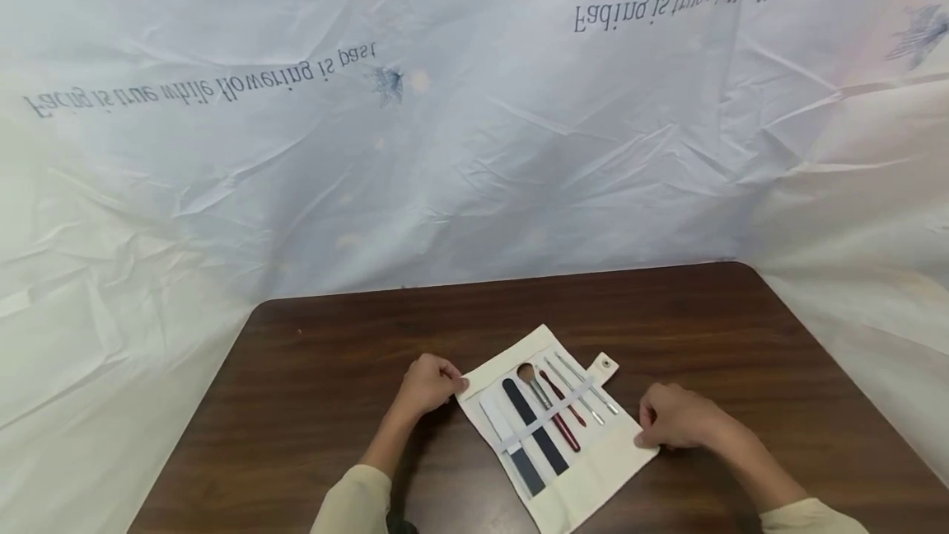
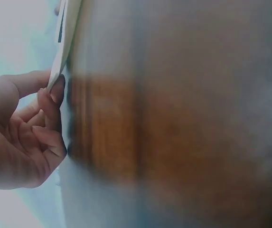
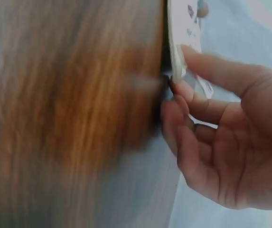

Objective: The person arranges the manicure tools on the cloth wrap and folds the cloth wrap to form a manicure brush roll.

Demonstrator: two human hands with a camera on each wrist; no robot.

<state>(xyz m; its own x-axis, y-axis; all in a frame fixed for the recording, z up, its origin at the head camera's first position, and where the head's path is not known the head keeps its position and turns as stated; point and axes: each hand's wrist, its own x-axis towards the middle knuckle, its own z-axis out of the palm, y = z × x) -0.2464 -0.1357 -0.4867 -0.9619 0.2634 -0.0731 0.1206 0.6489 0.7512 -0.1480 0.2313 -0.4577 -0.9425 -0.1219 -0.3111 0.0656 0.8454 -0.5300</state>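
A cream cloth tool roll [image 1: 611, 468] lies unrolled and slanted at the near middle of the table. My left hand [image 1: 430, 386] pinches its left corner between thumb and fingers; my right hand [image 1: 676, 416] pinches the right corner. Under a pale elastic strap [image 1: 549, 416] sit a black nail file [image 1: 525, 404], a grey-and-white flat file [image 1: 526, 472], a brush with a dark red handle [image 1: 566, 433], a thin dark red tool [image 1: 562, 392] and two slim silver metal tools [image 1: 574, 371]. In both wrist views the cloth appears edge-on at the fingertips.
The dark brown wooden table [image 1: 334, 353] has rounded far corners. A snap tab [image 1: 604, 366] sticks out from the roll's right side. White printed sheeting [image 1: 474, 147] hangs behind the table and along both sides.
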